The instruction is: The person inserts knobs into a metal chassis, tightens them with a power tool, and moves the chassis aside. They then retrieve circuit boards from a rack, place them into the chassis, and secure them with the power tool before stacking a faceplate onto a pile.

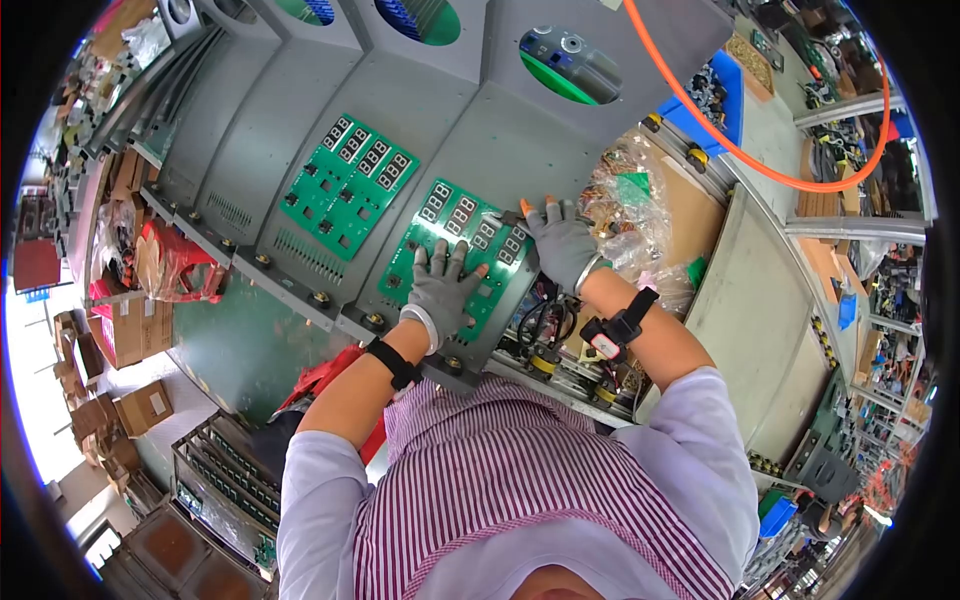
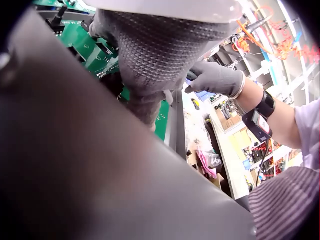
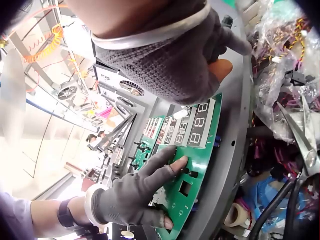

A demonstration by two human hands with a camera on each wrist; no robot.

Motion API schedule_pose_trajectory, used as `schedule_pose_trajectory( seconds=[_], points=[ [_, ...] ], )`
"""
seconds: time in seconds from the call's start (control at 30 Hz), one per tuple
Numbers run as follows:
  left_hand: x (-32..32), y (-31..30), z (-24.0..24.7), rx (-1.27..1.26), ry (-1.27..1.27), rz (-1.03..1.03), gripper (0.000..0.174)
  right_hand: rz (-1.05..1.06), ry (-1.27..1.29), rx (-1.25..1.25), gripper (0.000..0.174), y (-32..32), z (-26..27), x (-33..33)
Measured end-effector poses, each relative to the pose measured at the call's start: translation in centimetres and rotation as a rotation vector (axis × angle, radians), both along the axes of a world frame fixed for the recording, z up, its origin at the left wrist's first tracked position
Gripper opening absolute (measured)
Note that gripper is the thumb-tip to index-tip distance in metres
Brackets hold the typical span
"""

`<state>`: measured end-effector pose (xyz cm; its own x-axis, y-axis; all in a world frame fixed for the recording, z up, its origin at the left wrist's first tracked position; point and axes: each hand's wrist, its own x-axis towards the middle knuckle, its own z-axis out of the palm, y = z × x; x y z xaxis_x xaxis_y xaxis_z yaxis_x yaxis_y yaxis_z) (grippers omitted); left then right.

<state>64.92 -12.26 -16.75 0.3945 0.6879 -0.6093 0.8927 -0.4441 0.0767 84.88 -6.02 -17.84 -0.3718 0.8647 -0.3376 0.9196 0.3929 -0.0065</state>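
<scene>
a person's left hand, in a grey knit glove, lies flat with its fingers spread and straight on the near half of a green rectangular circuit board with 4 numeric displays, gripping nothing. the board sits on a sloping grey metal front panel, in the middle of the scene just in front of the person. the right hand, in a matching grey glove with orange fingertips, rests at the board's far right corner, beside the displays, with its fingers bent over the edge. whether it has hold of anything there cannot be told from any view. a second green circuit board with 4 displays lies on the neighbouring panel to the left. just right of the right hand sits a heap of clear plastic bags of wiring, and an orange hose curves across the far right.
</scene>
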Motion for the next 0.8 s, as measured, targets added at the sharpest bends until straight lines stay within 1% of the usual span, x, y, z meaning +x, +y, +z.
schedule_pose_trajectory(
  seconds=[0.07,0.17,0.27,0.37,0.47,0.57,0.67,0.77,0.8],
  points=[
    [0.0,0.0,0.1,-0.016,0.007,-0.001,0.08,-0.003,0.025,0.002,0.044,-0.1,0.5,0.0],
    [0.0,0.3,0.2,-0.032,0.013,-0.006,0.08,-0.106,-0.007,-0.106,0.051,0.8,0.4,0.3],
    [-0.1,0.3,0.3,-0.037,0.02,-0.008,0.08,-0.037,0.034,-0.127,0.055,0.7,0.0,0.7],
    [0.0,0.4,0.5,-0.048,0.026,-0.013,0.079,-0.026,0.007,-0.153,0.056,0.8,0.7,0.4],
    [-0.1,0.4,0.4,-0.051,0.03,-0.013,0.079,-0.014,0.039,-0.202,0.053,1.1,1.3,0.5],
    [-0.1,0.3,0.1,-0.046,0.033,-0.025,0.079,-0.065,-0.007,-0.413,0.049,1.2,4.7,-1.1],
    [-0.1,0.4,0.2,-0.049,0.051,-0.038,0.079,0.117,-0.043,-0.371,0.049,-1.0,6.2,-1.9],
    [0.0,0.5,0.7,-0.062,0.047,-0.008,0.078,0.411,0.276,-0.193,0.046,-5.1,6.8,-3.0],
    [0.0,0.6,0.8,-0.063,0.04,0.009,0.078,0.358,0.226,-0.189,0.046,-4.8,7.1,-3.6]
  ],
)
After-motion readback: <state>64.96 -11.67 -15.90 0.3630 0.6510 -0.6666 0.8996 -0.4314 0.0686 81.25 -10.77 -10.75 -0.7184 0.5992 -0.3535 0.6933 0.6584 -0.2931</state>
